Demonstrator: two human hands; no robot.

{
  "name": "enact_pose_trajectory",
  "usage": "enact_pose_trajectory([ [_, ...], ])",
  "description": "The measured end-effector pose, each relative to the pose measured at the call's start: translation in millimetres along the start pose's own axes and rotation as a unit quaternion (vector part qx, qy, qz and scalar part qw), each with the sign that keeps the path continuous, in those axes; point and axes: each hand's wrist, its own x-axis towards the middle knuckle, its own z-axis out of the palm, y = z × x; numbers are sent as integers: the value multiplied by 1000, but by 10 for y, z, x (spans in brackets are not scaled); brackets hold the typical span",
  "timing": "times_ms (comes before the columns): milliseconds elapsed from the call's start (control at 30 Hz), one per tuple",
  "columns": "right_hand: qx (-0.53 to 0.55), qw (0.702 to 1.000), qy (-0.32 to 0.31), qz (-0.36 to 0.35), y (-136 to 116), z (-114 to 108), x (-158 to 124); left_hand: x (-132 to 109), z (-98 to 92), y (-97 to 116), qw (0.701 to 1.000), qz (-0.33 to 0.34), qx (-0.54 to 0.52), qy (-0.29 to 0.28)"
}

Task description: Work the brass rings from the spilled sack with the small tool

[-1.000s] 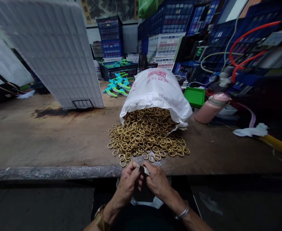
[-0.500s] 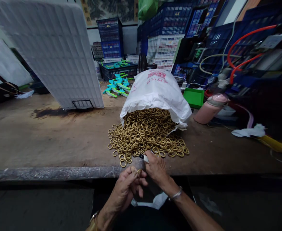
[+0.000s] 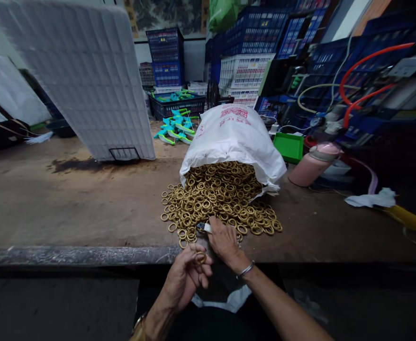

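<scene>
At the table's front edge, my left hand [image 3: 188, 272] pinches one brass-coloured ring [image 3: 201, 257] between thumb and fingers. My right hand [image 3: 225, 239] is closed around a small white tool with a dark tip [image 3: 205, 227]; its exact kind cannot be made out. That tip points left, over the near side of a heap of brass-coloured rings [image 3: 208, 203]. The rings spill out of the open mouth of a white woven sack [image 3: 229, 135] lying on its side. Part of the tool is hidden inside my right hand.
A tall white ribbed panel [image 3: 87, 85] stands on the wooden table [image 3: 69, 203] at left. Turquoise and green plastic toy parts [image 3: 177, 127] lie behind the sack. To the right are a green tray [image 3: 288, 147] and a pink bottle [image 3: 314, 163]. Stacked crates [image 3: 247, 71] fill the back.
My right hand has moved slightly forward and left, bringing the tool's tip to the heap. The ring in my left hand has turned and now shows its round face.
</scene>
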Motion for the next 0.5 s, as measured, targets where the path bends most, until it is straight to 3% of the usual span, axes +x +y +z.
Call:
enact_pose_trajectory([
  [133, 17, 1000, -4, -19, 27, -31, -51, 16, -50, -10, 999, -23, -27, -4],
  [333, 29, 999, -22, -26, 38, -64, -112, 10, -69, -22, 998, -21, -32, 46],
  [500, 104, 994, 25, -35, 93, -57, -108, 36, -51, -14, 996, -18, -3, 84],
])
